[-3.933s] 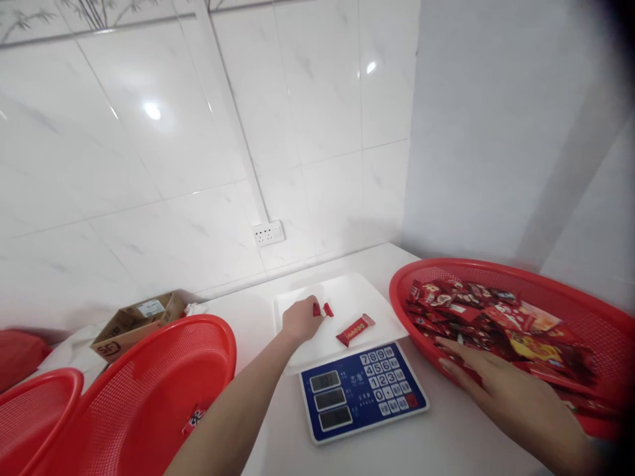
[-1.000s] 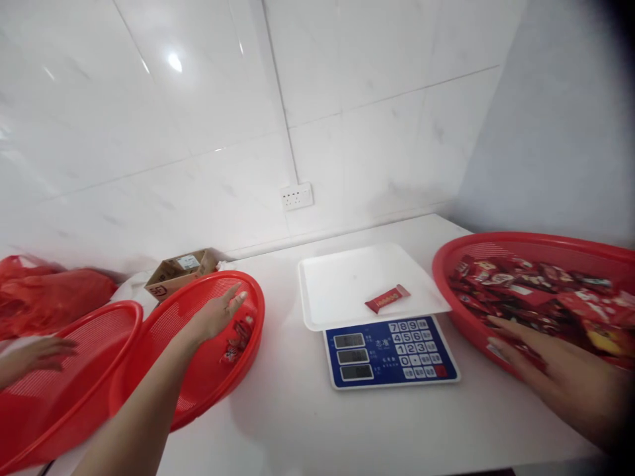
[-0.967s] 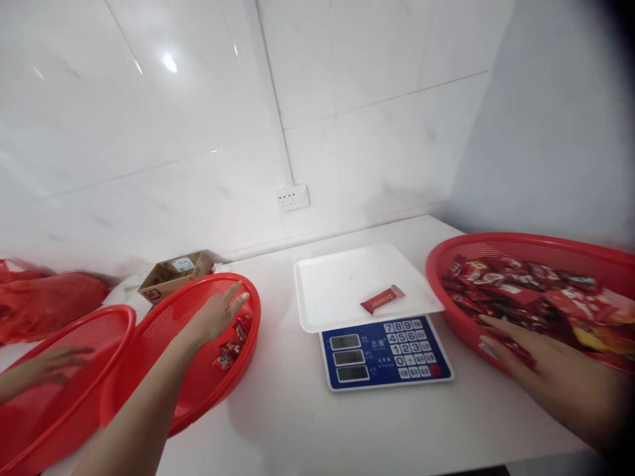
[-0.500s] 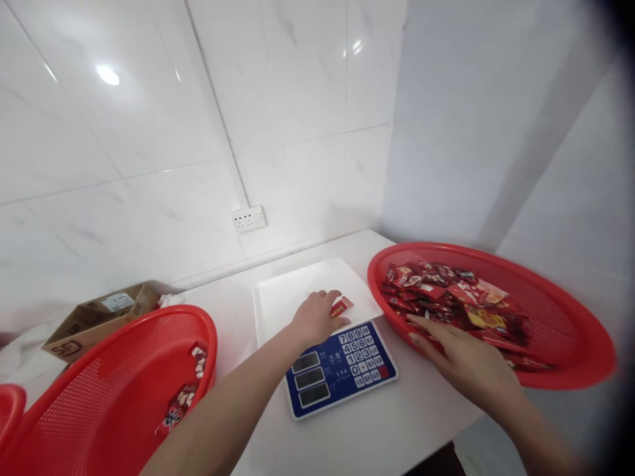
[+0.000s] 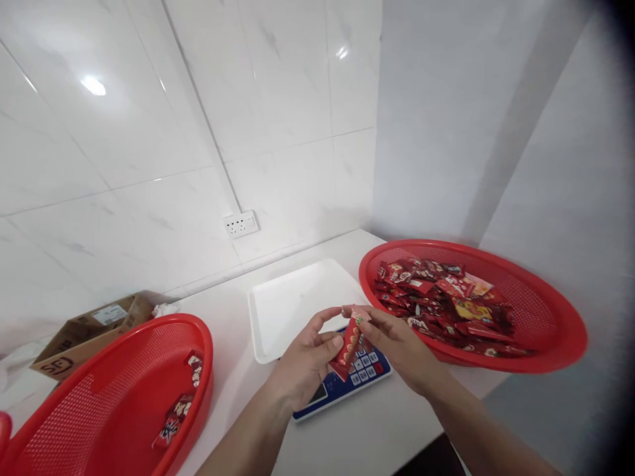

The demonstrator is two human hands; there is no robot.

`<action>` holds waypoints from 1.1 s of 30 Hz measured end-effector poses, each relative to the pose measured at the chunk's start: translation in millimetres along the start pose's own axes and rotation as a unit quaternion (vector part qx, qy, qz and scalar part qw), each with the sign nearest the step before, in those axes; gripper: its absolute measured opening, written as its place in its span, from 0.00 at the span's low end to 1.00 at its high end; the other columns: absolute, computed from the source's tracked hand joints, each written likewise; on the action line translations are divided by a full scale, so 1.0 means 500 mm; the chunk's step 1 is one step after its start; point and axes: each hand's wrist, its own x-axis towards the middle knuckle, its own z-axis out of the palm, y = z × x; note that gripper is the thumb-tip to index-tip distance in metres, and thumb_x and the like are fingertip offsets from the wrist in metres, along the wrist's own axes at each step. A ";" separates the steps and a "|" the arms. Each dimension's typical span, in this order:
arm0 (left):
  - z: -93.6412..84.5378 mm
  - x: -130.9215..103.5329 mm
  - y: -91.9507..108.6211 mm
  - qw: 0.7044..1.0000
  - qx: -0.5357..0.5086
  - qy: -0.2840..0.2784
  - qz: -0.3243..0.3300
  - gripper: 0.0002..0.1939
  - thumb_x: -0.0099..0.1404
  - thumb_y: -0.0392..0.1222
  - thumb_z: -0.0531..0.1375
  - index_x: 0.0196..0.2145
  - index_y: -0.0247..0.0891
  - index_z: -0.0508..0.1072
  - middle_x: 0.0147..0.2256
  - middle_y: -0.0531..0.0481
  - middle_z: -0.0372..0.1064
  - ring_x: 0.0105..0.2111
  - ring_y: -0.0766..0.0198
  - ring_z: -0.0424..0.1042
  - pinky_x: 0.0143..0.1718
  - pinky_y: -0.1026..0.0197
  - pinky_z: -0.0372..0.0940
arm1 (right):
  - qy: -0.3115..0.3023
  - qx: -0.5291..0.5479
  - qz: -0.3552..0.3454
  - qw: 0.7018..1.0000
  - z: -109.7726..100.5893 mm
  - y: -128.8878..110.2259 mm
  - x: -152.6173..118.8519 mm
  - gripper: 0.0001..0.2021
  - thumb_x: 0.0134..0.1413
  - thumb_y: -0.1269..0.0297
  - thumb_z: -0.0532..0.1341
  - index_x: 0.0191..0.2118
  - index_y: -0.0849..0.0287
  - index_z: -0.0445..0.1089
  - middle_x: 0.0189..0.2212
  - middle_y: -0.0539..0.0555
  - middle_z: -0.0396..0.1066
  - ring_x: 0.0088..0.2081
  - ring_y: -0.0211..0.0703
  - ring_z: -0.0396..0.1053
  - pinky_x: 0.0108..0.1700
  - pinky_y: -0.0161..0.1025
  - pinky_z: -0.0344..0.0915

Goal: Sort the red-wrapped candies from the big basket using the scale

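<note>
A small red snack packet (image 5: 348, 352) is held between both hands above the keypad of a weighing scale (image 5: 364, 378). My left hand (image 5: 310, 357) is closed on its left side, thumb against the wrapper. My right hand (image 5: 394, 337) pinches its upper end, with fingertips close to those of the left. Behind them, the scale's white pan (image 5: 292, 301) shows nothing on it. The hands cover much of the scale's blue front panel.
At the right, a red basket (image 5: 550, 317) holds many red snack packets (image 5: 436, 297). Another red basket (image 5: 114, 396) at the left has several packets (image 5: 173, 418) along its right side. Behind that is an open cardboard box (image 5: 94, 327). A socket (image 5: 241, 224) is on the tiled wall.
My left hand has lifted the packet off the scale pan and towards me. My right hand has moved left from the right basket's edge and now grips the packet too.
</note>
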 end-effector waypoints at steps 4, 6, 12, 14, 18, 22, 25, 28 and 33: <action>-0.013 -0.027 -0.013 0.999 -0.028 0.038 -0.006 0.24 0.57 0.44 0.62 0.51 0.40 0.63 0.32 0.48 0.70 0.29 0.66 0.69 0.30 0.62 0.64 | -0.016 0.113 0.016 0.993 0.043 0.006 0.016 0.17 0.47 0.49 0.61 0.33 0.59 0.71 0.22 0.47 0.62 0.25 0.36 0.60 0.27 0.35 0.60; -0.023 -0.039 -0.015 0.999 -0.009 0.045 -0.005 0.21 0.59 0.45 0.60 0.49 0.39 0.65 0.36 0.46 0.70 0.30 0.66 0.69 0.31 0.62 0.65 | -0.014 0.145 0.023 0.989 0.051 0.015 0.018 0.15 0.47 0.51 0.62 0.33 0.59 0.72 0.23 0.48 0.63 0.25 0.35 0.59 0.28 0.35 0.58; -0.041 -0.062 -0.018 0.983 0.158 0.075 0.054 0.16 0.61 0.46 0.57 0.47 0.40 0.69 0.38 0.48 0.68 0.30 0.69 0.65 0.30 0.64 0.64 | -0.012 0.144 0.058 0.988 0.069 0.030 0.021 0.15 0.49 0.51 0.61 0.29 0.60 0.73 0.24 0.49 0.66 0.24 0.33 0.55 0.27 0.35 0.55; -0.045 -0.066 -0.019 0.980 0.172 0.089 0.054 0.16 0.61 0.46 0.56 0.46 0.40 0.68 0.38 0.48 0.68 0.29 0.69 0.65 0.30 0.64 0.65 | -0.015 0.149 0.059 0.987 0.073 0.031 0.025 0.15 0.48 0.51 0.62 0.28 0.60 0.73 0.23 0.49 0.67 0.24 0.33 0.56 0.27 0.34 0.55; -0.056 -0.066 -0.026 0.974 0.176 0.137 0.036 0.16 0.58 0.50 0.59 0.40 0.38 0.67 0.31 0.51 0.69 0.27 0.68 0.66 0.29 0.64 0.64 | 0.024 0.171 0.081 0.982 0.072 0.034 0.031 0.13 0.42 0.53 0.66 0.26 0.59 0.72 0.22 0.47 0.67 0.26 0.35 0.61 0.26 0.32 0.57; -0.068 -0.063 -0.038 0.944 0.243 0.213 0.073 0.17 0.56 0.55 0.58 0.35 0.39 0.68 0.22 0.56 0.63 0.22 0.68 0.62 0.23 0.66 0.58 | 0.022 0.191 0.130 0.973 0.065 0.036 0.032 0.16 0.41 0.50 0.66 0.27 0.60 0.73 0.24 0.50 0.70 0.29 0.37 0.66 0.28 0.33 0.61; -0.073 -0.065 -0.044 0.917 0.280 0.259 0.116 0.16 0.57 0.55 0.58 0.35 0.40 0.69 0.19 0.58 0.56 0.21 0.69 0.59 0.23 0.67 0.55 | 0.021 0.175 0.143 0.974 0.062 0.041 0.031 0.17 0.40 0.49 0.65 0.27 0.61 0.73 0.22 0.50 0.69 0.26 0.37 0.67 0.28 0.34 0.62; -0.069 -0.070 -0.045 0.918 0.259 0.266 0.139 0.16 0.56 0.54 0.59 0.37 0.41 0.71 0.19 0.59 0.53 0.22 0.69 0.58 0.25 0.67 0.56 | 0.026 0.127 0.116 0.985 0.062 0.044 0.028 0.18 0.42 0.48 0.64 0.24 0.60 0.70 0.18 0.47 0.66 0.22 0.34 0.64 0.26 0.34 0.60; -0.050 -0.078 -0.045 0.935 0.160 0.276 0.156 0.20 0.53 0.54 0.62 0.42 0.44 0.71 0.20 0.59 0.55 0.19 0.72 0.59 0.21 0.68 0.56 | 0.011 0.140 0.109 0.984 0.073 0.032 0.014 0.19 0.42 0.46 0.63 0.21 0.59 0.66 0.15 0.46 0.64 0.19 0.33 0.60 0.24 0.33 0.58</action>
